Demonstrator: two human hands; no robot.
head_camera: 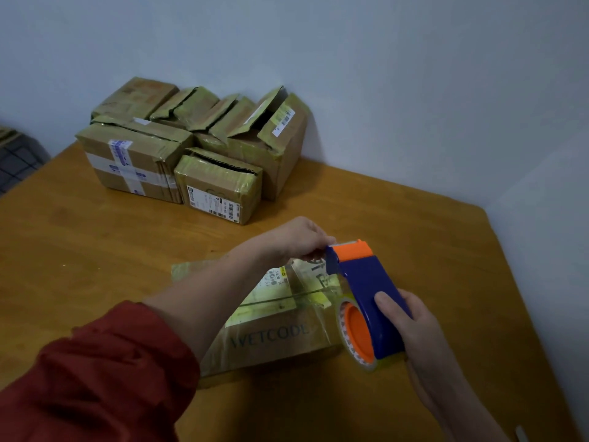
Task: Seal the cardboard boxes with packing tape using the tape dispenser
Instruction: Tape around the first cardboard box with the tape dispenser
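— What has hold of the tape dispenser (366, 282)?

— Both hands. The right hand (411, 323) wraps its blue body from the far side, thumb laid along the near face, fingers curled behind. The left hand (299, 239) pinches at the front end, right beside the orange head; whether it has the tape's end or the blue flap, I cannot tell.

— And the roll?

— Its orange hub (358, 333) sits just below the right thumb, facing the camera, with the clear tape around it.

— Where is the box being sealed?

— The cardboard box (271, 336) lies flat directly under the two hands, printed WETCODE. The dispenser is held tilted over its right edge.

— Further out?

— A red sleeve (95, 371) covers the left arm, pushed up from the wrist. Beyond the left hand a stack of boxes (197, 148) stands on the wooden table (95, 237), against the wall (382, 74), several with flaps raised.
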